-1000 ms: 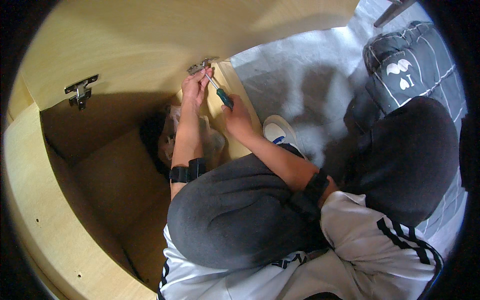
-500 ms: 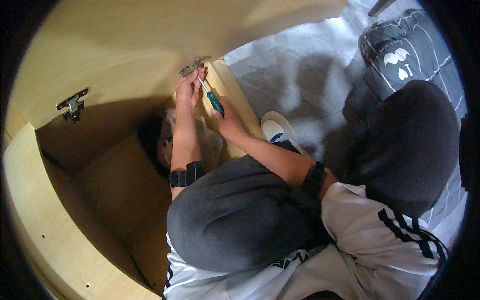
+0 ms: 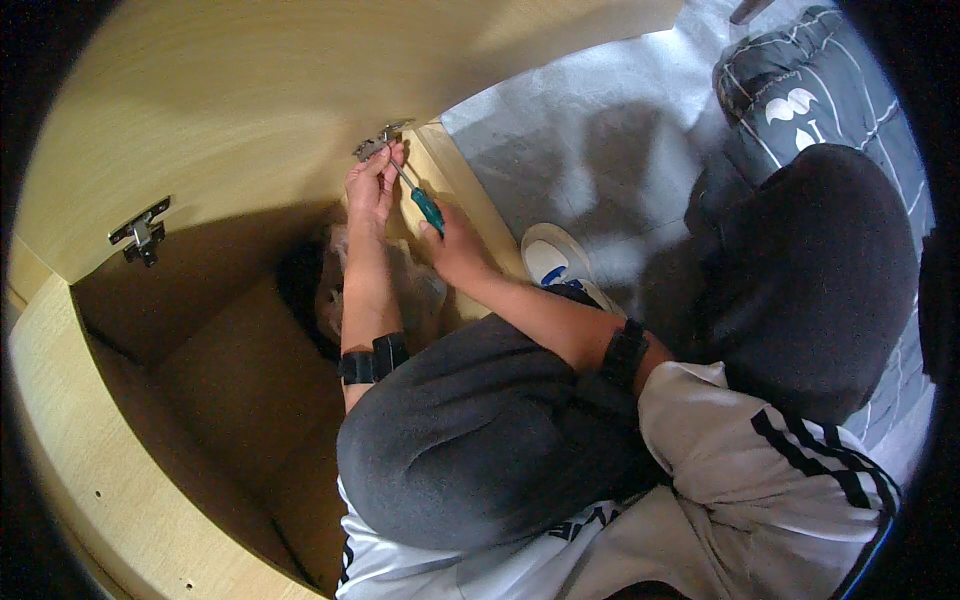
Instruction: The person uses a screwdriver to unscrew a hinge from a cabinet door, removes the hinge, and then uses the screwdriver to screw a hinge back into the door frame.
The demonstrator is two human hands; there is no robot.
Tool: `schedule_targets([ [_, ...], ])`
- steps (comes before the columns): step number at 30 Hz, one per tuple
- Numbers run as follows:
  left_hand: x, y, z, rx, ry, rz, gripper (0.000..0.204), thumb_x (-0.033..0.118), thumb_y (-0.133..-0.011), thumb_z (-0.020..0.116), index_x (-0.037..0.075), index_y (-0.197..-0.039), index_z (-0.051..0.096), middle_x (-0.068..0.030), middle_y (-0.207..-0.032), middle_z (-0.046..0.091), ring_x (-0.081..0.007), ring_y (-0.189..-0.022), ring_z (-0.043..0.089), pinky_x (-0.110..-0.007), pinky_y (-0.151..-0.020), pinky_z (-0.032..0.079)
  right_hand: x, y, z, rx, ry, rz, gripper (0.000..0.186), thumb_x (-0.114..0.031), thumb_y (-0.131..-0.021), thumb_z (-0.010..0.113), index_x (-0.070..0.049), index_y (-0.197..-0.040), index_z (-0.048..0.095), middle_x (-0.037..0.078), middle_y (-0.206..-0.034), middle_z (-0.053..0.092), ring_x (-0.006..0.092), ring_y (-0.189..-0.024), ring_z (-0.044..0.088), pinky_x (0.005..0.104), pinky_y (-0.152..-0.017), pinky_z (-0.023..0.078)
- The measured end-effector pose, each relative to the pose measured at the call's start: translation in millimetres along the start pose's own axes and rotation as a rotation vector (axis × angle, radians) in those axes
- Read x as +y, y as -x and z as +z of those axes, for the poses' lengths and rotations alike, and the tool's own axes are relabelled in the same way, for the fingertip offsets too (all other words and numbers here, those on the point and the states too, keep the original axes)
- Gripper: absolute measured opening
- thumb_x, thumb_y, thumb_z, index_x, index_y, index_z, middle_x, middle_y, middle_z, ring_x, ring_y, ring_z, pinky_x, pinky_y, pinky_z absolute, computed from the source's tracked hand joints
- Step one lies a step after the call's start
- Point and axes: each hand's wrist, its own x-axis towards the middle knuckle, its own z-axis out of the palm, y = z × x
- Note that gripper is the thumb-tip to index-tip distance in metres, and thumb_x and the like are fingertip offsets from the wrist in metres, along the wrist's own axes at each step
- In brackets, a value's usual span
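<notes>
My right hand (image 3: 460, 250) is closed round the green handle of a screwdriver (image 3: 428, 212). Its thin metal shaft slants up and left to a metal cabinet hinge (image 3: 374, 147) on the pale wooden panel. At that hinge, my left hand (image 3: 370, 188) has its thumb and fingers pinched against the lower edge, right beside the screwdriver's tip. The fingers partly cover the tip and the hinge, so any screw there cannot be made out. A second hinge (image 3: 142, 232), dark and silvery, is fixed to the same panel farther left.
Below the panel opens a dark wooden cabinet (image 3: 220, 370), with a crumpled clear plastic bag (image 3: 415, 285) by my left forearm. My bent knee lies close under both arms. Grey floor tiles (image 3: 540, 130) and a dark patterned cushion (image 3: 840, 90) are to the right.
The whole view has shifted slightly. Both hands stay at the same hinge, and the screwdriver keeps nearly the same slant, its handle turned a little in my right hand.
</notes>
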Motion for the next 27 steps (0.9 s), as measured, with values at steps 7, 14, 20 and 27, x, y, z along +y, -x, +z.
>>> schedule_targets([
  [7,1,2,-7,-0.058,0.064,0.006,0.018,-0.004,-0.084,0.051,-0.012,-0.1,0.054,-0.0206,-0.098,0.06,-0.0238,-0.088,0.061,-0.028,-0.083,0.051,1,-23,-15,-0.478,-1.016,0.687,0.029,-0.032,-0.088,0.05,-0.008,-0.106,0.051,0.002,-0.07,0.049,0.0112,-0.049,0.041,0.0223,-0.043,0.029],
  [14,6,0,-4,-0.123,0.124,-0.038,0.019,-0.005,-0.085,0.049,-0.014,-0.101,0.052,-0.0217,-0.101,0.058,-0.0249,-0.091,0.061,-0.029,-0.083,0.052,3,-26,-9,-0.635,-1.558,0.907,0.03,-0.035,-0.089,0.048,-0.008,-0.103,0.05,0.001,-0.067,0.047,0.008,-0.045,0.039,0.0206,-0.038,0.027],
  [20,1,1,-6,-0.062,0.122,-0.027,0.02,-0.004,-0.085,0.048,-0.014,-0.102,0.052,-0.0216,-0.101,0.058,-0.026,-0.092,0.061,-0.03,-0.084,0.052,2,-4,4,0.093,0.049,0.09,0.027,-0.033,-0.089,0.048,-0.008,-0.098,0.05,0.003,-0.072,0.052,0.0111,-0.05,0.046,0.0241,-0.043,0.035],
  [27,2,-3,-8,-0.06,0.086,-0.029,0.019,-0.003,-0.086,0.048,-0.013,-0.101,0.052,-0.021,-0.101,0.059,-0.0243,-0.093,0.06,-0.029,-0.085,0.052,1,-16,1,-0.332,-0.877,0.612,0.024,-0.031,-0.091,0.044,-0.007,-0.092,0.05,0.001,-0.07,0.05,0.0091,-0.05,0.044,0.0219,-0.043,0.033],
])
